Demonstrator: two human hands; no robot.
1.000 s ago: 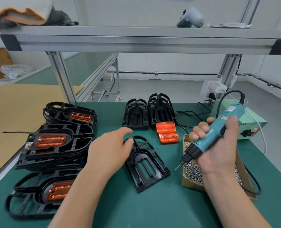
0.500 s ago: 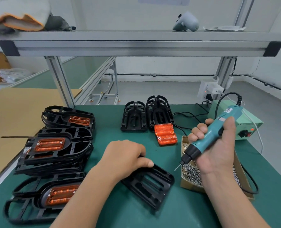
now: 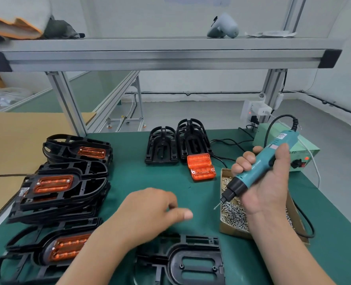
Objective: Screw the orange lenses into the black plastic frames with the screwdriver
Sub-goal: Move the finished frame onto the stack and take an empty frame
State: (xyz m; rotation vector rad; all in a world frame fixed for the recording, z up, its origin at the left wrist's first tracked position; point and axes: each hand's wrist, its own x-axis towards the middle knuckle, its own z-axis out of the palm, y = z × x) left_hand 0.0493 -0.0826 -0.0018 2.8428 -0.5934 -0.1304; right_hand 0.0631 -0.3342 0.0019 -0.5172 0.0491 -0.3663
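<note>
Frame loading looks to be the step in hand: an empty black frame lies flat on the green worktop at the near edge. Its oblong opening is bare, two screw holes show beside it, and no lens sits in it. The loose orange lenses lie farther back, well apart from it, just in front of more empty frames. By my judgement the next move calls for fetching one lens, seating it squarely in the opening, then taking a screw on the bit. The left hand hovers over the worktop just beyond the frame, fingers loosely curled, thumb out, holding nothing. The right hand is wrapped round the teal screwdriver, which tilts bit-down over the screws in a cardboard box. Finished frames, lenses already fitted, are stacked at the left.
</note>
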